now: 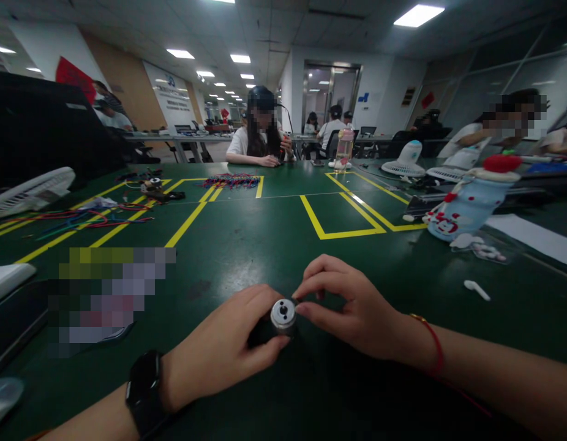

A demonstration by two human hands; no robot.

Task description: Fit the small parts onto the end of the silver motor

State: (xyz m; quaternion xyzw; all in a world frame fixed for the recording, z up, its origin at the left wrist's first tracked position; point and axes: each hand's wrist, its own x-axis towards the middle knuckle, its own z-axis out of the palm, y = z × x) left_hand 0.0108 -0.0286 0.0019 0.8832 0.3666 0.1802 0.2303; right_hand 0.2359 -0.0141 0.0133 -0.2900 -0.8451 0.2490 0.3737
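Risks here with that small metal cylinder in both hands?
1. The small metal cylinder is pinched only at the fingertips: left hand wraps its dark body, right hand touches its top edge. A slip might send it rolling across the green table.
2. The white earbud lies loose near the right forearm; a sweep could knock it away.
3. Light is dim, so fine detail on the cylinder's face may be missed.

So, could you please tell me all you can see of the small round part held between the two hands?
The small cylindrical part looks metallic, with a silver round end face turned up toward the camera and a dark body. The left hand wraps its body; the right hand touches its rim with its fingers, just above the green table.
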